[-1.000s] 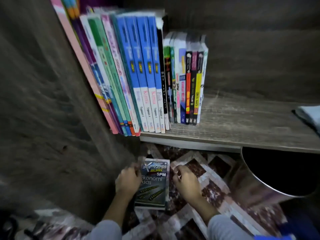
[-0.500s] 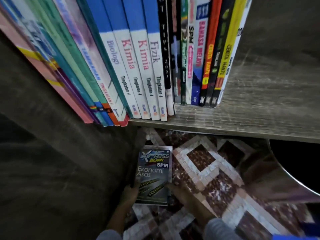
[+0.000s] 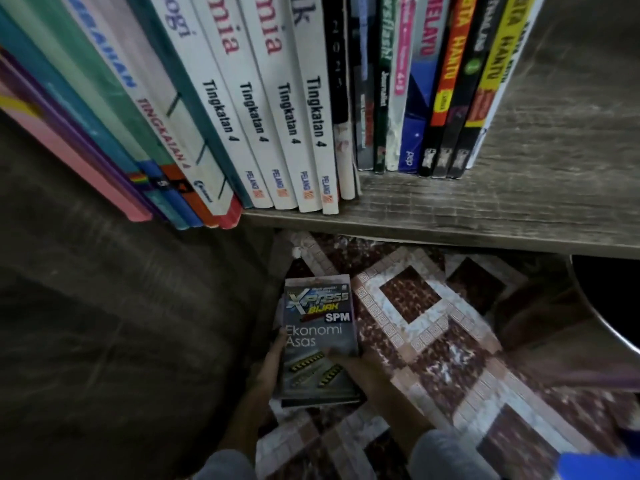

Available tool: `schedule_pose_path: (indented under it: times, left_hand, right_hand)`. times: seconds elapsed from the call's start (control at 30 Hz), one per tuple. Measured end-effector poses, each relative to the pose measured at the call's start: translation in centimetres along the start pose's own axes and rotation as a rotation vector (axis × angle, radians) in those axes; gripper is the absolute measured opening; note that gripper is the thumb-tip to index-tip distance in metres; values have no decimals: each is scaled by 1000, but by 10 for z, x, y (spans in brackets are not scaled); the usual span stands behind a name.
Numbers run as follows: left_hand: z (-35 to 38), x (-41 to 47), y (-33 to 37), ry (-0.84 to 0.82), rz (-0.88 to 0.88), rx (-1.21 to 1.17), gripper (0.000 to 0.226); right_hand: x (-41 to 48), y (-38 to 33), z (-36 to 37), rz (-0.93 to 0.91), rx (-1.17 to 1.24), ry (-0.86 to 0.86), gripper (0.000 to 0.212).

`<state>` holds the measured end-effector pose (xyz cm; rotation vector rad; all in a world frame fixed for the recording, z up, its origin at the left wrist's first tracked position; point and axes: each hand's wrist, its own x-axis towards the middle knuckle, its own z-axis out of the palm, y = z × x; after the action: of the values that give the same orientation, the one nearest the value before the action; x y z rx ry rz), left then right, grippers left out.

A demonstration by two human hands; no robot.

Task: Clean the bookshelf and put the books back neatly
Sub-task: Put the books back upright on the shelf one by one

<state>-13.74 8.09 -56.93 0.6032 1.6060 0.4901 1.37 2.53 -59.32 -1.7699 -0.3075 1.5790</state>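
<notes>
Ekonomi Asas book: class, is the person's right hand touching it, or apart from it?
Touching. The head view shows the thumb of the right hand lying across the cover of the Ekonomi Asas book at its right edge.

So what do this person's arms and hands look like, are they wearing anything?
The left hand and right hand are bare, no gloves. Each arm wears a light grey sleeve, left sleeve and right sleeve, ending short of the wrist.

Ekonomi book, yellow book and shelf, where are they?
Ekonomi book (image 3: 318, 337): head view, middle of its front cover.
yellow book (image 3: 504, 46): head view, on its yellow spine.
shelf (image 3: 536, 168): head view, bare board right of the books.
</notes>
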Motion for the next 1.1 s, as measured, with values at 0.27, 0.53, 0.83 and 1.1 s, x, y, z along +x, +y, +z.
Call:
schedule_pose_path:
  times: [0.27,0.53,0.83,1.1]
  left_hand:
    - [10,-24,-16,-272,-110,75,43]
    - [21,-71,15,-313,-68,158,45]
    - [34,-160,63,-429,109,216,49]
    - [23,-246,90,-533,180,414,34]
  right_hand:
    - [-20,9,-19,33,47,-65,61]
    - [-66,-25,-36,52,90,-146,56]
    - [-132,-67,-71,-115,-1,-59,91]
    - [-233,-91,-82,-226,140,-13,43]
